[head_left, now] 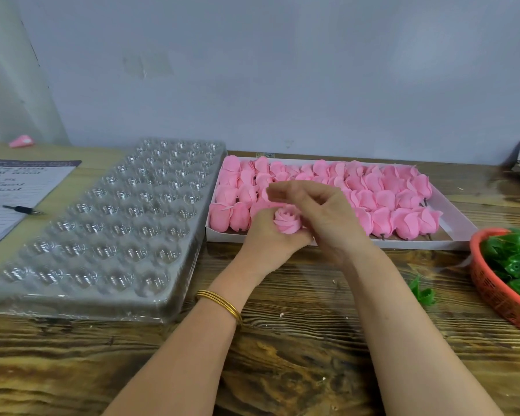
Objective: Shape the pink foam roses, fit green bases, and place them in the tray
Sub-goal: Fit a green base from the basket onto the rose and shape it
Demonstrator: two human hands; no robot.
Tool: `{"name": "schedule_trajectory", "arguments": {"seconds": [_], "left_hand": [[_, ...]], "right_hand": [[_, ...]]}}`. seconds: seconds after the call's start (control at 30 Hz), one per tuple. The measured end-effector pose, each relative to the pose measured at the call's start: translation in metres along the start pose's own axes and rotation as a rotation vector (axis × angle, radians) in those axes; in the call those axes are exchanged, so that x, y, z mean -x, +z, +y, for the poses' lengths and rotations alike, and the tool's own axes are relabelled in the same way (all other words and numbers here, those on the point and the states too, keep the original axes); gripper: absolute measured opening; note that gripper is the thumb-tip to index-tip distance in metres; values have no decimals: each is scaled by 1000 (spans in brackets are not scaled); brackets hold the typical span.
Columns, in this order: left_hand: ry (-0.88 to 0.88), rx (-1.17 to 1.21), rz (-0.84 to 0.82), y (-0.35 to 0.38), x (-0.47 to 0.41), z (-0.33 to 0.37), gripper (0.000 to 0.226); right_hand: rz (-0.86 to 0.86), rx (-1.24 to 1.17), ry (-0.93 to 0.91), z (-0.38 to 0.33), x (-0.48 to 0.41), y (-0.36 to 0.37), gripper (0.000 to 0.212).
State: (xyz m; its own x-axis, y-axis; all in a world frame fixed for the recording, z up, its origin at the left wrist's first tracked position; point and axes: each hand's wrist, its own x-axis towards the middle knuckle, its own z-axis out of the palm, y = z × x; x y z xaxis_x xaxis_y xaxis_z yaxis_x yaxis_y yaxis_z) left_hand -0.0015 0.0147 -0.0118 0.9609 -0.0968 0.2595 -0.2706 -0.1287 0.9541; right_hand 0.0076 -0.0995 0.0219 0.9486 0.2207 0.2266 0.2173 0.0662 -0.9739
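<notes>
Pink foam rose (288,224) is sitting cupped in the left hand (270,235), steadied upright while the right hand's (324,214) loosely curled fingers are teasing its petals open.

Printed sheet (18,187) at left bears lines of writing; blurred, none readable.

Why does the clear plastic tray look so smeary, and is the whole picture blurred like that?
In the head view, the clear plastic tray is smeared by motion blur and speckled with glare in its cups; the right hand blurs at its fingertips; the pink rose in the left hand and the wooden table look fairly sharp; the table's far edge bows from the wide lens.
</notes>
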Motion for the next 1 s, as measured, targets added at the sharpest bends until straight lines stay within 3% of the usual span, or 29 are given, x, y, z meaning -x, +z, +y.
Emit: {"name": "schedule_trajectory", "arguments": {"seconds": [0.07, 0.23, 0.67, 1.0], "left_hand": [[-23, 93, -102, 0, 3, 0, 37], [-114, 286, -302, -1, 3, 1, 26], [-200, 355, -439, -5, 7, 6, 33], [-177, 290, -413, -4, 10, 6, 30]], "right_hand": [[20, -149, 10, -1, -2, -3, 45], [-91, -150, -15, -3, 1, 3, 31], [-320, 35, -3, -4, 4, 1, 16], [-458, 197, 107, 1, 1, -12, 45]]}}
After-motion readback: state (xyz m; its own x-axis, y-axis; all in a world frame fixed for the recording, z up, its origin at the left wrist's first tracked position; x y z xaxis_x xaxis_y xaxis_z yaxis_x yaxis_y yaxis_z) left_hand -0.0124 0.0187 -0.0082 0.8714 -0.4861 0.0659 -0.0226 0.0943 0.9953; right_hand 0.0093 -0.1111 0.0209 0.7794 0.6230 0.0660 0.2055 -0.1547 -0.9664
